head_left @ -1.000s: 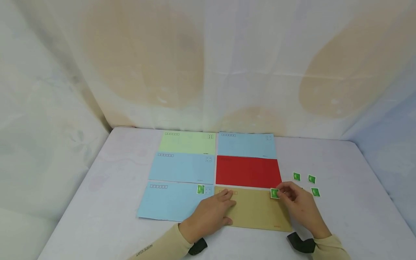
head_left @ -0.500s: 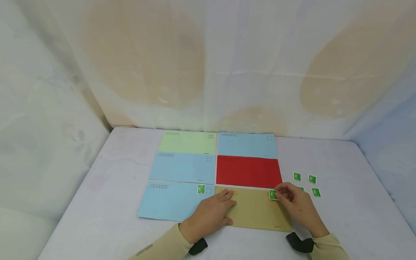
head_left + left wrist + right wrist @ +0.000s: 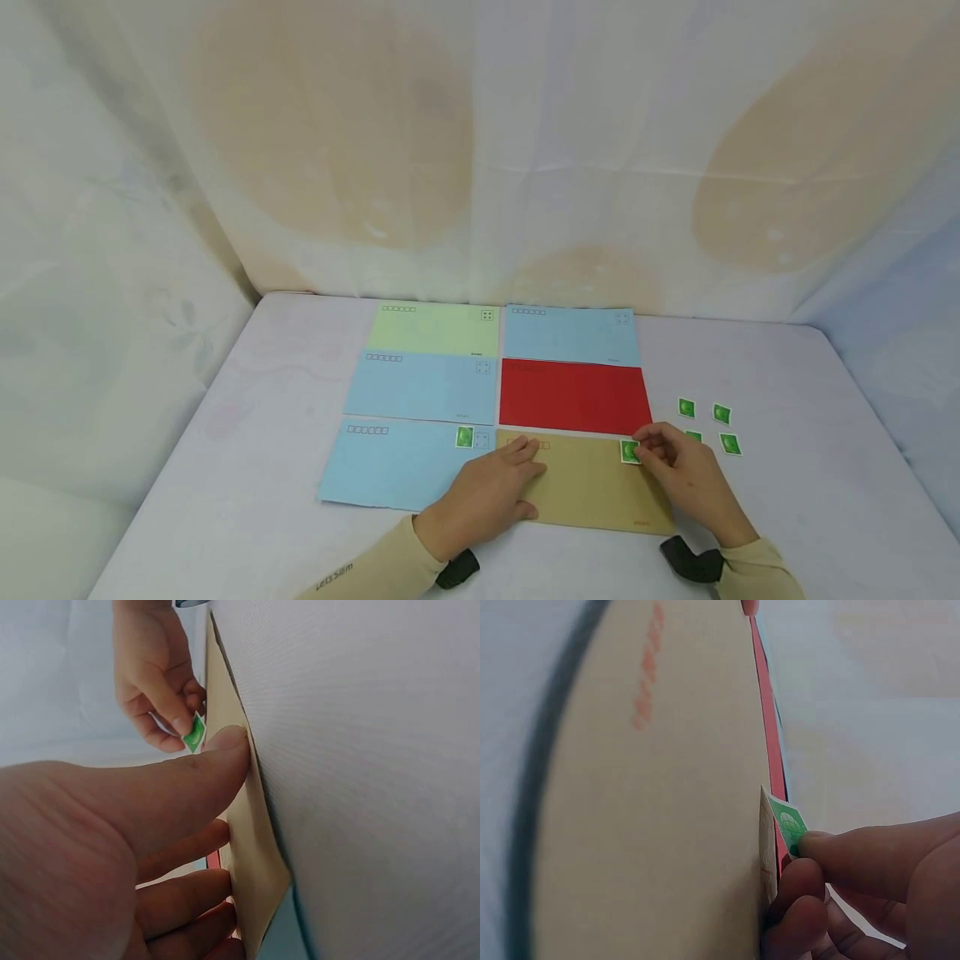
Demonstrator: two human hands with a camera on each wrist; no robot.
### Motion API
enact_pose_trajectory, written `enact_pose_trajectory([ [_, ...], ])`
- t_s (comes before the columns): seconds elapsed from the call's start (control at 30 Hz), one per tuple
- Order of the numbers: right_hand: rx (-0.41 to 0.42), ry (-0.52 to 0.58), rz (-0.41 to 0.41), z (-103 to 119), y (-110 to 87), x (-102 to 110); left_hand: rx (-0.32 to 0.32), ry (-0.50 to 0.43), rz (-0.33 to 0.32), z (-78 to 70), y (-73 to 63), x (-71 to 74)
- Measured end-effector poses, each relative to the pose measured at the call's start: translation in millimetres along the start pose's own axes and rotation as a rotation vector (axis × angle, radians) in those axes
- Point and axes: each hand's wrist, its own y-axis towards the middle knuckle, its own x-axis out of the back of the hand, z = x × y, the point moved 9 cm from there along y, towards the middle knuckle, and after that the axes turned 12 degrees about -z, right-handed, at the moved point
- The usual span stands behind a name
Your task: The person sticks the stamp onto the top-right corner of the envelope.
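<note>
My right hand [image 3: 693,475] pinches a green stamp [image 3: 629,452] by its right side, over the upper right corner of the brown envelope [image 3: 592,492]. In the right wrist view the stamp [image 3: 788,823] stands tilted between thumb and fingers, one edge right at the envelope's surface. My left hand [image 3: 483,496] rests on the brown envelope's left part, fingers spread and thumb [image 3: 225,746] down near its lower edge. Left of it, a blue envelope [image 3: 382,467] bears another green stamp [image 3: 465,437] beside its printed stamp box.
Behind lie a red envelope [image 3: 573,393], a blue envelope [image 3: 570,335], another blue envelope [image 3: 420,387] and a light green envelope [image 3: 435,329]. Several loose stamps [image 3: 722,414] lie on the table right of the envelopes, one partly hidden by my right hand. Curtains [image 3: 585,150] surround the table.
My right hand has shifted the pinched stamp slightly left and down over the brown envelope's corner, then nearly held still. My left hand has stayed in place.
</note>
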Motion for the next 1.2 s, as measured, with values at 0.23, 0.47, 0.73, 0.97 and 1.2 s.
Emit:
enact_pose_trajectory([
  [0.23, -0.011, -0.027, 0.009, -0.1, 1.4, -0.1, 0.0, -0.005, 0.002, 0.2, 0.5, 0.0],
  [0.47, -0.021, -0.035, 0.027, -1.2, 2.0, -1.6, 0.003, -0.005, -0.003, 0.3, 0.5, 0.5],
  [0.73, -0.025, -0.037, 0.038, -2.0, 3.1, -2.5, 0.01, -0.004, -0.001, 0.2, 0.3, 1.6],
  [0.97, -0.042, -0.043, 0.046, -3.2, 2.2, -2.9, 0.012, -0.01, 0.015, -0.5, 0.0, 1.0],
  [1.2, -0.048, -0.042, 0.04, -4.7, 1.8, -3.5, 0.005, -0.006, 0.011, -0.6, 0.1, 0.3],
])
